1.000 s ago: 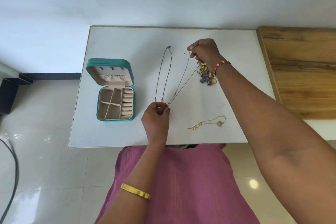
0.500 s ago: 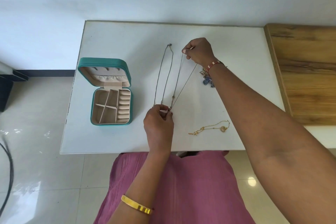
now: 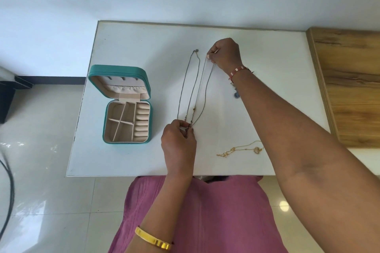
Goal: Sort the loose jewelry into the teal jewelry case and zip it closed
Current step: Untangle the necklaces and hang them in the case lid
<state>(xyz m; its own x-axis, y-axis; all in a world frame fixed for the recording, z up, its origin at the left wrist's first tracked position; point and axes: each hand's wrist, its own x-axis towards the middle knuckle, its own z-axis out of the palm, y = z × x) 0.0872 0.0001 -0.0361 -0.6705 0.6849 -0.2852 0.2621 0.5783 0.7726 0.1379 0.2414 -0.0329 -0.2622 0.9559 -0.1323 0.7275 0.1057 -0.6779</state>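
The teal jewelry case [image 3: 96, 74] lies open on the left of the white table [image 3: 144, 43], its beige compartments holding nothing. Two long thin chains stretch across the table's middle. My right hand [image 3: 225, 55] pinches the far end of the right chain [image 3: 206, 96]. My left hand [image 3: 177, 141] pinches the near ends of both chains. The left chain [image 3: 184, 88] lies flat with its clasp at the far end. A gold necklace [image 3: 242, 149] lies near the front edge on the right. A small heap of jewelry [image 3: 236, 93] is mostly hidden behind my right forearm.
A wooden surface [image 3: 349, 88] adjoins the table on the right. Tiled floor lies to the left, with a black cable [image 3: 8, 191] and a dark object [image 3: 8, 96] at the frame's left edge. The wall stands behind the table.
My right hand has drawn the chain's far end leftward, so the right chain now runs nearly parallel to the left one. My forearm now covers most of the jewelry heap.
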